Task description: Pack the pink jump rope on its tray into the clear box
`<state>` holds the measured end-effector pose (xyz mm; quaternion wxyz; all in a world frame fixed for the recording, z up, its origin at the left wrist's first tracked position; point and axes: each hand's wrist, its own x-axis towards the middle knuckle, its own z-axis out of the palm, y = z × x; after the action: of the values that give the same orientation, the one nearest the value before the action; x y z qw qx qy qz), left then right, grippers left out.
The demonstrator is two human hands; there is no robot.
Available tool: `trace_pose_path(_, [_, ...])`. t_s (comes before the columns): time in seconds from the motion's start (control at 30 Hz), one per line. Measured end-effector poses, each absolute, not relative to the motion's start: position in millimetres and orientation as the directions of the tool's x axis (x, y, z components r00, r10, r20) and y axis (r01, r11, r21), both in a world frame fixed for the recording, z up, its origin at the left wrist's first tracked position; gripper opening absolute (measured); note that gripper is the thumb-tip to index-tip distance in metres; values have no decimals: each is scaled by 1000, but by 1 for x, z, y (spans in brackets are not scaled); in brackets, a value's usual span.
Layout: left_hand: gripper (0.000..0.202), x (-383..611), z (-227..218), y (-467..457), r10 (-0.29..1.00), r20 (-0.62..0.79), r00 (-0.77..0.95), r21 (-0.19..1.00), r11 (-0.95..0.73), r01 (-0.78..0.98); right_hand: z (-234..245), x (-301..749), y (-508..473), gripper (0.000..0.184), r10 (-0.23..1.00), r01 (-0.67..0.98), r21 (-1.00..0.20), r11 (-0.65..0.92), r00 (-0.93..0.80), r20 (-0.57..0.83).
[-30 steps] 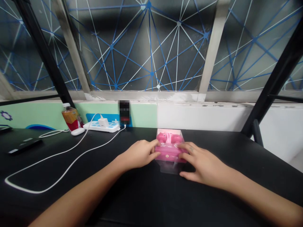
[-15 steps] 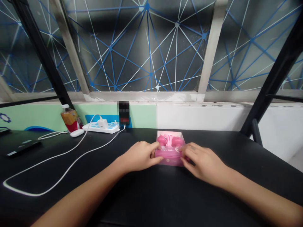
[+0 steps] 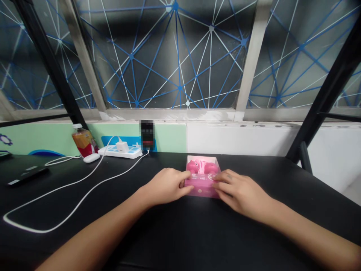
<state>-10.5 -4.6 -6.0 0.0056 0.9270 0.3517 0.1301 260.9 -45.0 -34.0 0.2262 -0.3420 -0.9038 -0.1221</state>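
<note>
A pink box (image 3: 200, 187) with a clear window lies on the black table. Through the window show two rounded deep-pink parts with a pale pink strand between them. My left hand (image 3: 169, 185) is closed on the box's left side, its thumb along the front and its index finger at the window edge. On the right front corner, my right hand (image 3: 241, 194) grips the box, fingers over the top and thumb low at the front. The right fingertips cover part of the printed front panel.
At the back left, a white power strip (image 3: 132, 152) carries a charger (image 3: 122, 146) with a white cable (image 3: 93, 171) looping across the table. A drink pouch (image 3: 84, 142), a white rounded case (image 3: 91, 158) and a flat black object (image 3: 28, 175) are also left. Behind stands a phone-like device, blurred.
My right fingers have shifted slightly left over the box's front corner and straightened a little. The left hand and the box have hardly moved.
</note>
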Motion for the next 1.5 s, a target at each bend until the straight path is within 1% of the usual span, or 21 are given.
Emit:
trace_pose_path(0.07, [17,-11,-7,-5,650,241,721,107,-756,646,-34,261,-45,22,567,677,54,734,-655,499])
trace_pose_path(0.2, [15,-10,-6,-6,639,254,726,164,-768,619,-35,260,-44,23,561,668,31,743,-647,516])
trace_pose_path(0.37, [15,-10,-9,-3,625,267,733,217,-781,586,-37,262,-44,22,564,674,38,738,-647,513])
trace_pose_path(0.57, [20,-9,-10,-2,592,264,762,219,-806,550,-34,262,-45,23,559,661,25,750,-654,509])
trace_pose_path(0.73, [16,-9,-9,-2,578,270,770,164,-816,554,-34,262,-46,21,563,666,37,745,-657,501])
trace_pose_path(0.8, [14,-10,-8,-2,579,260,772,159,-815,558,-34,261,-46,20,572,670,35,741,-659,488])
trace_pose_path(0.93, [10,-13,-5,-2,588,230,775,192,-809,556,-33,259,-47,19,585,670,10,742,-655,477])
trace_pose_path(1.27, [11,-14,-7,-1,599,213,772,228,-799,557,-34,260,-46,21,601,665,-34,746,-651,464])
trace_pose_path(1.5, [10,-12,-10,0,620,214,755,254,-782,569,-34,260,-45,20,596,665,-32,746,-646,477])
